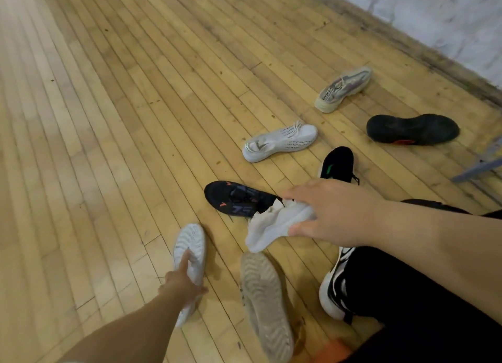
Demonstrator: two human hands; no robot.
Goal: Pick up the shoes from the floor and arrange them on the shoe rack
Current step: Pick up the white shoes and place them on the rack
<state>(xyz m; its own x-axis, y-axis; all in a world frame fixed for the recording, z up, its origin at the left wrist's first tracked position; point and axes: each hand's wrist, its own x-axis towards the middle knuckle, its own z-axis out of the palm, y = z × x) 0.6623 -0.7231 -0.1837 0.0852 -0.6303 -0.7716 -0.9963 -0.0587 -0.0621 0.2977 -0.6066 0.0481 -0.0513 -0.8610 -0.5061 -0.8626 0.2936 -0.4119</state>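
Several shoes lie scattered on the wooden floor (108, 118). My left hand (182, 281) grips a white shoe (190, 251) that lies sole up, index finger stretched along the sole. My right hand (331, 210) holds a crumpled white cloth (271, 226) above the floor. Under the cloth lies a black shoe with orange marks (236, 198). A second sole-up pale shoe (264, 300) lies near my legs. Further off are a white knit shoe (279, 141), a black shoe with a green mark (336, 162), a black sole-up shoe (413, 128) and a grey sneaker (343, 89).
My leg in black trousers (407, 294) wears a black-and-white sneaker (334, 286) at lower right. A white wall (448, 14) with a dark baseboard runs along the upper right. A grey metal bar (480, 164) juts in at the right edge. No shoe rack is in view.
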